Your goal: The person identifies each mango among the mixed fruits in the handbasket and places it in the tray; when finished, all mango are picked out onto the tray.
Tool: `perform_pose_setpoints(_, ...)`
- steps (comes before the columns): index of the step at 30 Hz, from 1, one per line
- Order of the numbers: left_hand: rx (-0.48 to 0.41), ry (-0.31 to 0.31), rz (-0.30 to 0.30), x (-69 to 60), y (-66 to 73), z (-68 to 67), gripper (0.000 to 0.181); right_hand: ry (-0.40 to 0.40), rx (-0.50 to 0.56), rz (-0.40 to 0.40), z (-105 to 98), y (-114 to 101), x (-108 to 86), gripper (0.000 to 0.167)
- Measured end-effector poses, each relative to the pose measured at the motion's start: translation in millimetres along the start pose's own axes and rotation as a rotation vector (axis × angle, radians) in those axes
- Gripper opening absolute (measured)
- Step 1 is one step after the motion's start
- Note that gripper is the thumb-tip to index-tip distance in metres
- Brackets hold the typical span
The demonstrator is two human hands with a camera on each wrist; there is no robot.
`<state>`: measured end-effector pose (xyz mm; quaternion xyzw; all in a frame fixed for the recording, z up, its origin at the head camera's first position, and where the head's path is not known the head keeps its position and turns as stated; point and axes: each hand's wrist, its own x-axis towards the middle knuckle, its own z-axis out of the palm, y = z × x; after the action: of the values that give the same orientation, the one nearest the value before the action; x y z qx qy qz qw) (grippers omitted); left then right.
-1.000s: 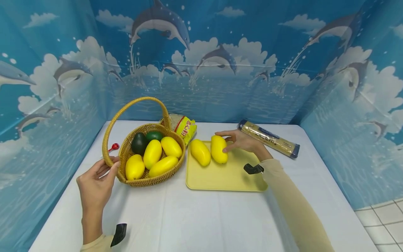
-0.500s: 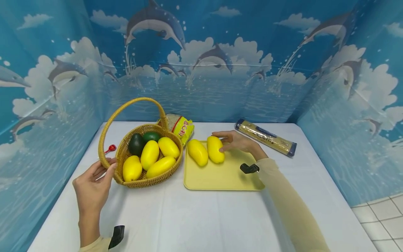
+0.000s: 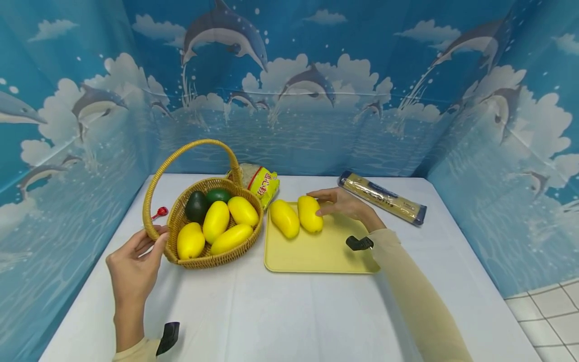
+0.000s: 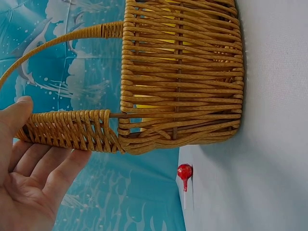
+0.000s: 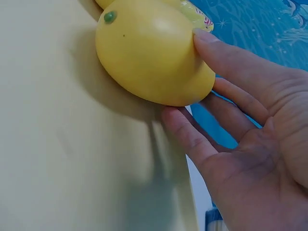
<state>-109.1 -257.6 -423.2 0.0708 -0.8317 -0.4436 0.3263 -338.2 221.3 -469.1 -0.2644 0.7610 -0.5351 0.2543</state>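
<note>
On the counter (image 3: 271, 311) I see a basket (image 3: 246, 247) of mangoes (image 3: 216, 222), left of a tray (image 3: 312, 256); a lollipop (image 3: 162, 211) lies left of the basket, a bag (image 3: 266, 185) behind it.

The rightmost mango (image 3: 310, 214) on the pale yellow tray (image 3: 312, 254) was bright yellow with a green tip (image 5: 110, 17), the woven basket (image 4: 183, 77) golden-brown, the lollipop (image 3: 162, 211) red, and the far curtain (image 3: 294, 146) blue with grey dolphins (image 3: 226, 34).
</note>
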Motion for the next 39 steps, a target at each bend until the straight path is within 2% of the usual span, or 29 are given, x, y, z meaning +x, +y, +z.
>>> perform_pose_setpoints(10, 0.009, 0.003, -0.019, -0.2, -1.6, 0.2, 0.029, -0.013, 0.006, 0.009, 0.6, 2.3, 0.8, 0.060)
perform_pose_setpoints(18, 0.002, 0.001, -0.011, 0.1, -1.6, 0.1, 0.030, 0.016, -0.021, 0.023, -0.7, 0.8, -2.5, 0.062)
perform_pose_setpoints(35, -0.019, 0.005, 0.016, 0.6, -2.5, 0.9, 0.031, 0.086, 0.008, 0.061, -2.5, -2.9, -9.4, 0.060)
perform_pose_setpoints(39, -0.030, 0.009, 0.017, 0.6, -2.6, 1.5, 0.030, 0.112, 0.014, 0.045, -2.2, -8.9, -8.6, 0.059)
